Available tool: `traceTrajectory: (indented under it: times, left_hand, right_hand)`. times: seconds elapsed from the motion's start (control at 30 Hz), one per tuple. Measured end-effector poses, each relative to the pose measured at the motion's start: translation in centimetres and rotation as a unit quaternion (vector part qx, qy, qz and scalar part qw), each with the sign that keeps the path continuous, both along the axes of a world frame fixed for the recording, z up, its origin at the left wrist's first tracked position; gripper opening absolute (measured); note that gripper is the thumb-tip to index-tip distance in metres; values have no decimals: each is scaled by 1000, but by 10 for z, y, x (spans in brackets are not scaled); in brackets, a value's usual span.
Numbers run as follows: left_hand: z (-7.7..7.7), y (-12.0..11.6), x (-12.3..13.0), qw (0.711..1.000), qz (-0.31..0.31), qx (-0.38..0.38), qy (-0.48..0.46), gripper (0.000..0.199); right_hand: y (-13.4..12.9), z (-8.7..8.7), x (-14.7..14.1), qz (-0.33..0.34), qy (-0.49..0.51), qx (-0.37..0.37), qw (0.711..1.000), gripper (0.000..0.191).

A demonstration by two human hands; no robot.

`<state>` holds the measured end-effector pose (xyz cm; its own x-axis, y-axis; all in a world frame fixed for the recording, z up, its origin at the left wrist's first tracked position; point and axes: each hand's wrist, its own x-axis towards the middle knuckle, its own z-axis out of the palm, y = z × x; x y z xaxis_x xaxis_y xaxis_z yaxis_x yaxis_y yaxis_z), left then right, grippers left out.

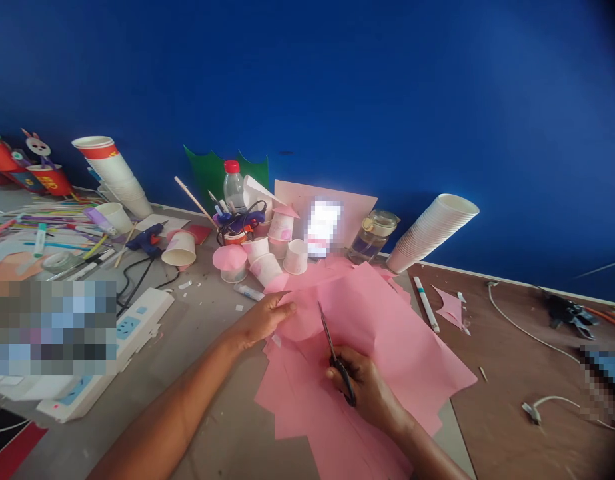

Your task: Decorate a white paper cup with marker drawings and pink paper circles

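Observation:
My left hand pinches the left edge of a sheet of pink paper, thumb on top. Black-handled scissors are in my right hand, fingers wrapped round the handles. Their blades point away from me and lie against the paper, just right of a rounded part near my left thumb. Whether the blades are parted is hard to see. More pink sheets lie in a loose pile beneath. Behind the paper stand several small paper cups, some with pink pieces on them.
A tilted stack of white cups and a lidded glass jar stand at the back right. At left are a power strip, a glue gun and a cup stack. A white marker and cables lie to the right.

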<state>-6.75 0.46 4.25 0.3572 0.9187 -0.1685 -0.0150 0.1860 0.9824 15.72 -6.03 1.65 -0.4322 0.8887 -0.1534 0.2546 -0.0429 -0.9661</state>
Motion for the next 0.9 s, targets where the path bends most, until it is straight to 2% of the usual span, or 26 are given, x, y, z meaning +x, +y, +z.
traceTrajectory:
  times: [0.27,0.9]
  left_hand:
    - [-1,1,-2,1000,-4,-7,0,35]
    - [-8,1,-4,1000,3,-31,1,37]
  right_hand:
    - [1,3,1,6,2,-10,1000,32]
    - [1,-6,2,11,16,4,1000,34]
